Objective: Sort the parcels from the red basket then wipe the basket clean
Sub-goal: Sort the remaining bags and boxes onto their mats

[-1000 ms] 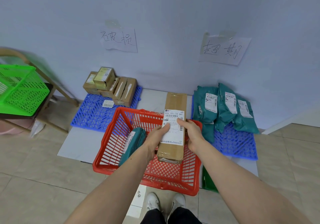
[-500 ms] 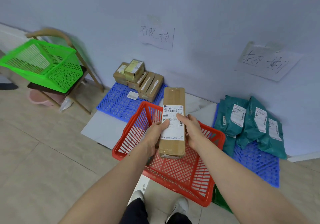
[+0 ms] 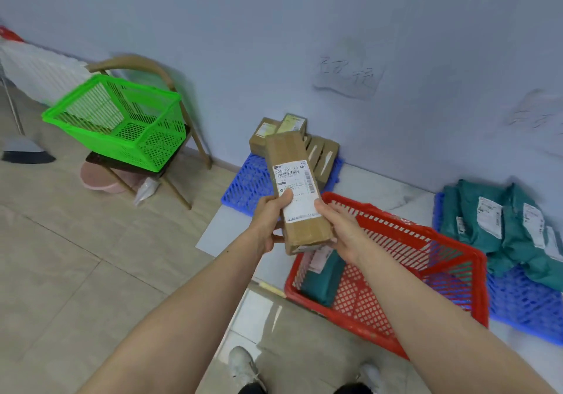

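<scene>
A long brown cardboard parcel [image 3: 297, 186] with a white label is held up between both hands, left of the red basket [image 3: 451, 274]. My left hand [image 3: 269, 223] grips its left edge, thumb on the label. My right hand [image 3: 341, 226] holds its right side near the lower end. One teal bag parcel [image 3: 324, 277] lies inside the red basket on the floor. Behind the held parcel, several brown boxes [image 3: 321, 152] sit on a blue pallet [image 3: 246, 183]. Several teal bags [image 3: 499, 226] lie on another blue pallet [image 3: 524, 305] at the right.
A green basket [image 3: 122, 119] rests tilted on a wooden chair [image 3: 182, 149] at the left, with a pink basin [image 3: 97, 177] under it. Two paper signs [image 3: 347, 79] hang on the wall. My shoes [image 3: 243, 369] show at the bottom edge.
My view has swung left, so the red basket now lies to the right. Both hands have carried the brown parcel leftward, off the basket and in front of the brown boxes.
</scene>
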Available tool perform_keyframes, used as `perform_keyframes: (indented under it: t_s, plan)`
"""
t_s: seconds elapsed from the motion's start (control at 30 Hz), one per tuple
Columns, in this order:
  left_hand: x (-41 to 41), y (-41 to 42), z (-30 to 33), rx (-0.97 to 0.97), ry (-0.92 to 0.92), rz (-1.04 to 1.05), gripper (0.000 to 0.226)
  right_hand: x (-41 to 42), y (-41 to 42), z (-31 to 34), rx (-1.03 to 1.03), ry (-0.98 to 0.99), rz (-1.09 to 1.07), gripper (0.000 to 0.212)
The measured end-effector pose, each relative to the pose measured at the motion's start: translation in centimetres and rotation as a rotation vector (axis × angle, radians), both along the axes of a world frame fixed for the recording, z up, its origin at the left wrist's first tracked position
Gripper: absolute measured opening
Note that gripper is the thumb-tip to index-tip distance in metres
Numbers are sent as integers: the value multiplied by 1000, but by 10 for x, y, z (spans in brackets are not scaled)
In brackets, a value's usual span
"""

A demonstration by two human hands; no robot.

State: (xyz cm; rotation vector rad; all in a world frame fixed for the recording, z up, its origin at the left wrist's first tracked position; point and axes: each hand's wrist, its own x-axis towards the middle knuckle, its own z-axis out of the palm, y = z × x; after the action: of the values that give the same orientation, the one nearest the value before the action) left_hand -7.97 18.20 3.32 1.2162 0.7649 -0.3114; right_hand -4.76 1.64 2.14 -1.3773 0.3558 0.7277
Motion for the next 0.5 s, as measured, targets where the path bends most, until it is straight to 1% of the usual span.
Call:
perform_keyframes:
  t_s: [0.07,0.13,0.23,0.27,0.37,0.5]
  plan:
    - [2,30,-2,-17,3,42,72,-7,28,0,-12,23,9,99]
    - [6,55,-6,-25,0,97,63,-14,53,2,-43,50,24,98]
    - [15,84,-14,-41,22,141,56,-13,83,-3,-42,91,5,70]
    - [19,91,-18,-43,28,151,56,-11,92,-8,-31,100,-4,67]
    - [32,107,-30,-64,49,151,58,1,112,-18,-24,116,-64,65]
    - [55,121,-54,-43,103,121,65,29,122,-37,-54,166,-136,49]
